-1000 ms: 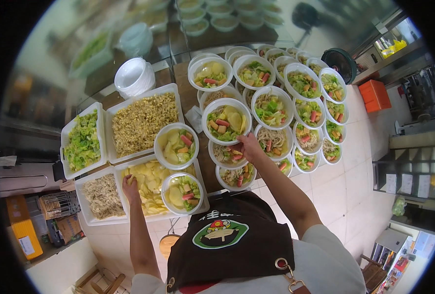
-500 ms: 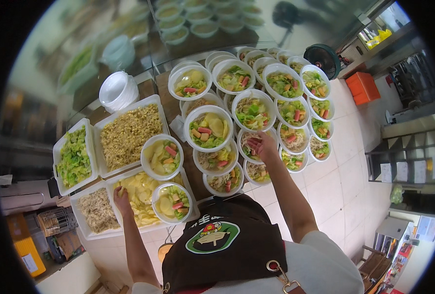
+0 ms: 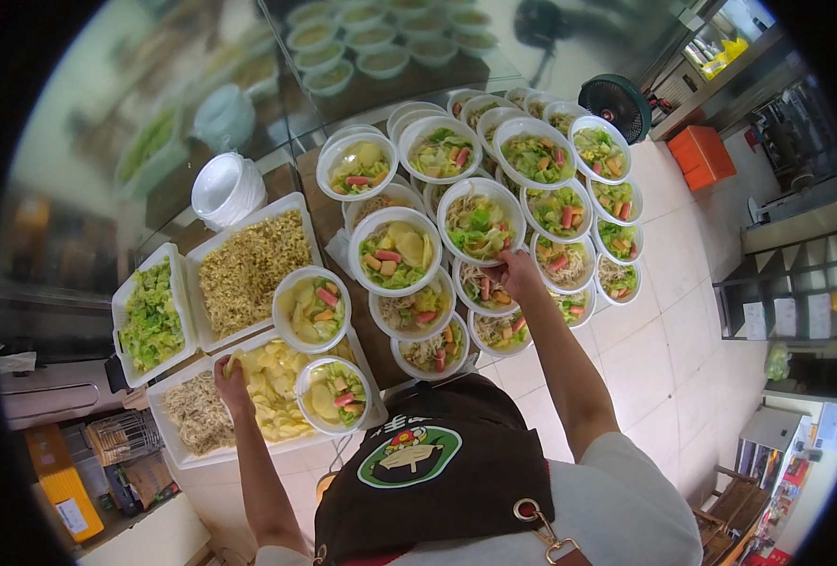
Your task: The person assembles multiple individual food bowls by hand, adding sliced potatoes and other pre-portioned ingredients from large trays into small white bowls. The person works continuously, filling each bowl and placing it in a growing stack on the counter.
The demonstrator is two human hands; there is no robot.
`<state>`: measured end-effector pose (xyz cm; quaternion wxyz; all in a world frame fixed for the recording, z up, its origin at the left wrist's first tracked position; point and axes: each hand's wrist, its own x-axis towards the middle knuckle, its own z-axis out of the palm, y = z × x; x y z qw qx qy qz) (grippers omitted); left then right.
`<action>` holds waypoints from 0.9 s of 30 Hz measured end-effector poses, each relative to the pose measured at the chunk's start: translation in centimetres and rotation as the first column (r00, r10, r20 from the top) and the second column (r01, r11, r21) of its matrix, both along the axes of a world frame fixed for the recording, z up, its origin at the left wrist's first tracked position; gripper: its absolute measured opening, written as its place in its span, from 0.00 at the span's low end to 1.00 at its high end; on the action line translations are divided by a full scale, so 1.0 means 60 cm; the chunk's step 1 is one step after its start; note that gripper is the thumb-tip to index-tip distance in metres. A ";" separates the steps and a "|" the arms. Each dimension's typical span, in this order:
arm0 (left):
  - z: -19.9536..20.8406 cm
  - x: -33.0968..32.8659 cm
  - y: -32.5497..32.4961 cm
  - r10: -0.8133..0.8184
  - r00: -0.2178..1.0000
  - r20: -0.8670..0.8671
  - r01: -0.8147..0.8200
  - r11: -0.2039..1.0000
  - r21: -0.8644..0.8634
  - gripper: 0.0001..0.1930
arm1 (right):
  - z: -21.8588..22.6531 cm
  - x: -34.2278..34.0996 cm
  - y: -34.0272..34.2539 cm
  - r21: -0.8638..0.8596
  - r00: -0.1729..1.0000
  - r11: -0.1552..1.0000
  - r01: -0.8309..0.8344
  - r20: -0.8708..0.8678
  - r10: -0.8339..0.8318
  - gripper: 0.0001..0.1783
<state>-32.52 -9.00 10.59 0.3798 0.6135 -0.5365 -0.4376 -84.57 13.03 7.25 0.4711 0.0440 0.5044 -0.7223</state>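
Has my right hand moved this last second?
Yes, rightward: your right hand is nearer the fan, now at the rim of the sprout-and-lettuce bowl instead of the pale-slice bowl left of it.

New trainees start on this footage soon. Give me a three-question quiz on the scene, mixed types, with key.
1. Multiple choice: what is the right hand touching?
A) the dark fan
B) a filled white bowl
C) the orange bin

2. True or false: the stack of white bowls stands farther from the person than the pale yellow slices.

3. Short answer: which hand is nearer the pale yellow slices?

Key:
1. B, at the bowl's near rim.
2. True.
3. The left hand.
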 end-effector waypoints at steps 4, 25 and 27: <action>0.017 -0.045 -0.009 -0.048 0.994 -0.101 0.046 0.999 -0.023 0.07 | -0.001 0.002 0.024 0.025 0.992 0.993 -0.115 -0.047 0.116 0.21; 0.200 -0.301 0.099 -0.592 0.747 0.303 0.664 0.683 -0.304 0.24 | 0.193 0.193 0.076 0.159 0.870 0.910 -0.383 -0.270 0.413 0.28; 0.142 -0.192 0.039 -0.465 0.849 0.253 0.505 0.854 -0.124 0.23 | 0.191 0.199 0.075 0.158 0.846 0.893 -0.422 -0.285 0.451 0.29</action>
